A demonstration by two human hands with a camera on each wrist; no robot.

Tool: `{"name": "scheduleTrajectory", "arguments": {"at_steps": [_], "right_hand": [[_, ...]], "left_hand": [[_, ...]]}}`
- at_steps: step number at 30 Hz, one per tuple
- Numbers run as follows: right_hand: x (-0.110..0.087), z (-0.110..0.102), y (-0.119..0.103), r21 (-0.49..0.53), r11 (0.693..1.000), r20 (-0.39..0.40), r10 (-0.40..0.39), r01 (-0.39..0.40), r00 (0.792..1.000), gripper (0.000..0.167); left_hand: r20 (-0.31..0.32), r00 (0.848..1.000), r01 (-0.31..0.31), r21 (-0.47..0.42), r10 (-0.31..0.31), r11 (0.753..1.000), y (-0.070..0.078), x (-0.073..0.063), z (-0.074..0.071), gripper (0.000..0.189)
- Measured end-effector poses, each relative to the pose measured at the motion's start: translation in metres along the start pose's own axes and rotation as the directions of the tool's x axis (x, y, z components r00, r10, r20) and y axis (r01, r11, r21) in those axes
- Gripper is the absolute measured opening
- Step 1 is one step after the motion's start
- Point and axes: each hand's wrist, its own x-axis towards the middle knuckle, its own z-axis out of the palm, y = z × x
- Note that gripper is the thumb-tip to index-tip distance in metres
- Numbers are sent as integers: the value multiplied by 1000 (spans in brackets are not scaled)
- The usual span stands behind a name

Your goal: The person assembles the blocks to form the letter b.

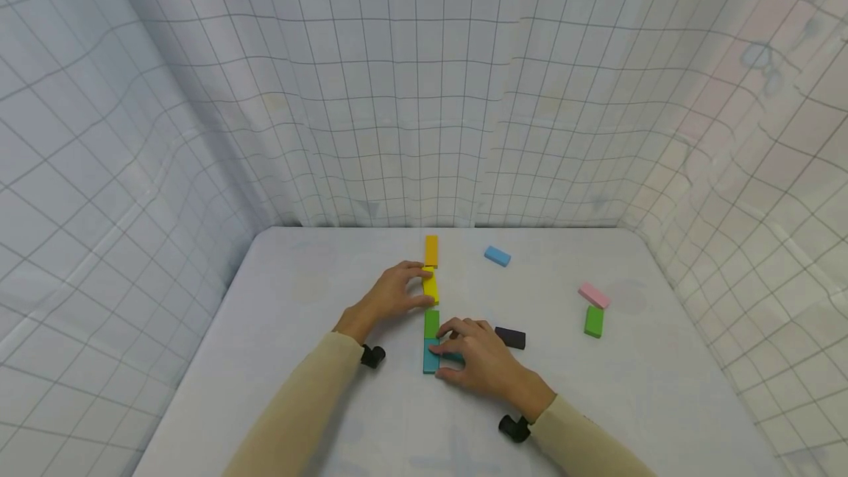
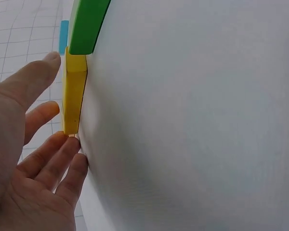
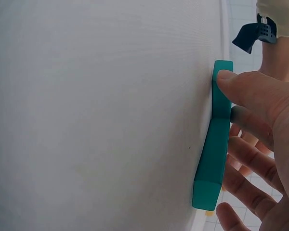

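My left hand [image 1: 396,291] spans the yellow block [image 1: 430,287], its thumb by the near end and its fingertips around the far end. My right hand [image 1: 486,359] is over two teal blocks. Its thumb touches the side of the teal block [image 3: 222,98] at the near end of the row, and the index finger is close over the top. The second teal block [image 3: 209,163] meets it and extends right, partly hidden under the hand. A green block [image 1: 431,324] lies between the teal and yellow ones, and an orange-yellow block [image 1: 431,250] lies at the far end.
Beyond my right hand lies a black block [image 1: 510,338]. A light blue block [image 1: 497,255] is farther back. Off to the right are a pink block [image 1: 594,295] and another green block [image 1: 594,322]. Grid-patterned curtains [image 1: 424,94] enclose the white table [image 1: 318,271].
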Motion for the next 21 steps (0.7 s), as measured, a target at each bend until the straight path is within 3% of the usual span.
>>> {"name": "scheduleTrajectory", "arguments": {"at_steps": [4,6,10,17,20,21], "right_hand": [[0,0,0,-1,1000,0,0,0,1000,42],[0,0,0,0,1000,-3,0,0,1000,42],[0,1,1,-6,1000,-12,-6,6,1000,42],[0,2,2,-2,1000,-12,-5,5,1000,42],[0,1,1,2,1000,-9,-4,4,1000,42],[0,1,1,3,1000,-8,-4,4,1000,42]], "left_hand": [[-11,999,-37,37,37,999,-27,12,16,60],[5,999,-36,42,36,998,-28,13,16,58],[5,999,-32,-5,32,999,-21,8,11,55],[58,998,-16,-6,16,1000,13,-7,-10,54],[70,997,-25,-18,26,1000,11,-8,-10,54],[62,997,-44,-11,45,999,3,-4,-5,54]]}}
